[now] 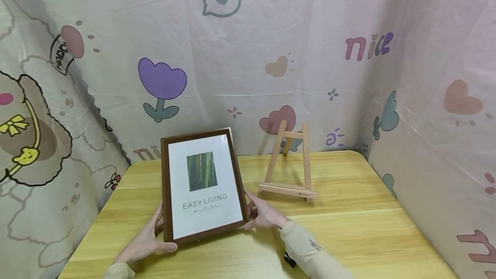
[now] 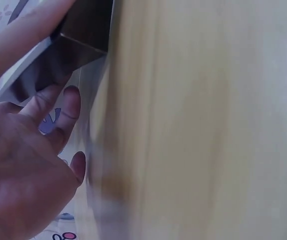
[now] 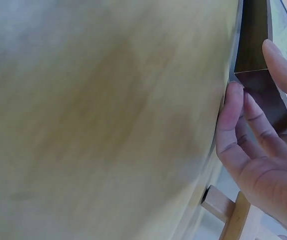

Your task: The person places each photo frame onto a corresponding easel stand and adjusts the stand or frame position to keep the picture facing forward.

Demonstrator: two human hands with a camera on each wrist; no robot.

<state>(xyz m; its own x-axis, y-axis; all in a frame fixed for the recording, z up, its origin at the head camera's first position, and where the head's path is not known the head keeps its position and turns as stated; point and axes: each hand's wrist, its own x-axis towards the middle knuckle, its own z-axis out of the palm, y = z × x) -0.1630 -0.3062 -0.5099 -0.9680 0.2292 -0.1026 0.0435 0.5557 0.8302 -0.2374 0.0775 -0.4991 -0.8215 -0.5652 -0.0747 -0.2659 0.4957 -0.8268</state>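
A brown picture frame (image 1: 209, 173) stands tilted back over the table, its white insert printed with a green bamboo picture and "EASY LIVING". My left hand (image 1: 145, 240) grips its lower left side, with the thumb at the bottom corner in front. On the opposite side, my right hand (image 1: 265, 214) holds the lower right edge. In the left wrist view, the frame's dark corner (image 2: 58, 60) lies against the fingers, some of them spread below it. The right wrist view has the thumb on the front edge and the fingertips under the frame's corner (image 3: 266, 85).
To the right of the frame, a small wooden easel (image 1: 288, 188) stands on the yellow wood-grain table (image 1: 356, 223). A patterned cloth (image 1: 240, 55) hangs behind and along both sides. A small black object (image 1: 289, 260) shows beside the right sleeve.
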